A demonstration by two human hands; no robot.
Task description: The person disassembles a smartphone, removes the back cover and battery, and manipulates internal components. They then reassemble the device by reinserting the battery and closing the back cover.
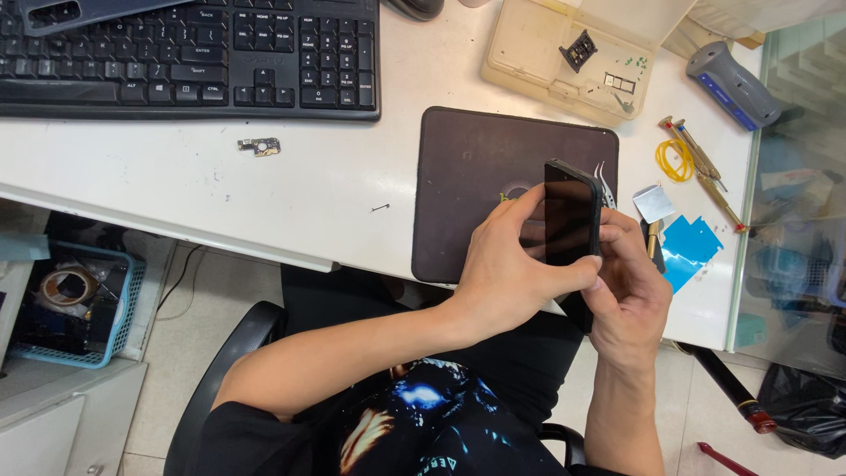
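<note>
We grip the phone [571, 225] upright between both hands, left hand [502, 278] pinching its edge, right hand [627, 295] cradling its back, above the mat [467, 176]. Beyond lie tweezers [604, 181], screwdrivers [701, 163], the tray [529, 53] and the keyboard [189, 53].

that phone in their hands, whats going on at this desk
A seated person holds a black smartphone upright in both bare hands over the edge of a white desk. The left hand grips its left side, and the right hand cups its right side and lower end. The screen is dark. Behind it lies a dark work mat with tweezers at its right edge. Small screwdrivers, a blue film sheet, a parts tray and a black keyboard sit around.
</note>
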